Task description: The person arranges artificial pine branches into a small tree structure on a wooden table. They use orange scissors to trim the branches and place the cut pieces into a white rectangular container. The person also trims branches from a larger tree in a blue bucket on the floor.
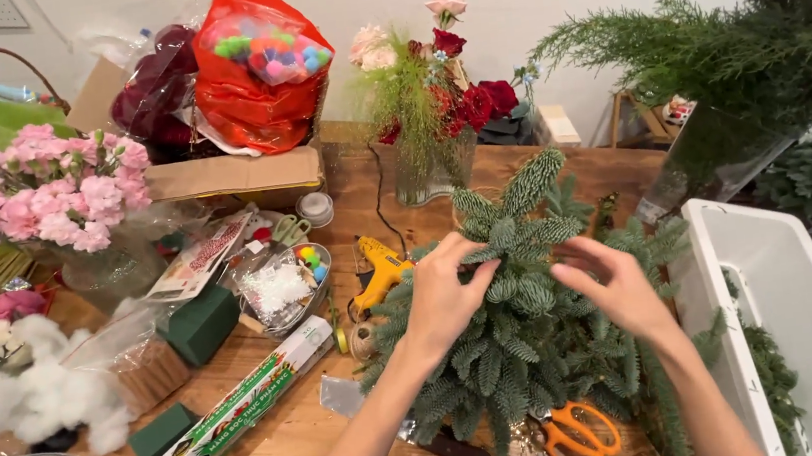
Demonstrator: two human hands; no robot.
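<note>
Fir arrangement (528, 336) at desk (287, 437) centre mostly built, top sprigs unsettled: left hand (445, 294) pinching a sprig at 12 o'clock, right hand (618, 286) open, fingers spread on branches at 3 o'clock; orange scissors (579, 438) idle at 6.

fir arrangement (527, 326) on table (288, 441), glue gun (378, 271) left, scissors (579, 438) in front, bin (798, 318) right

Long green-white box (236, 413) at the table's front — red bag (258, 67) behind.
</note>
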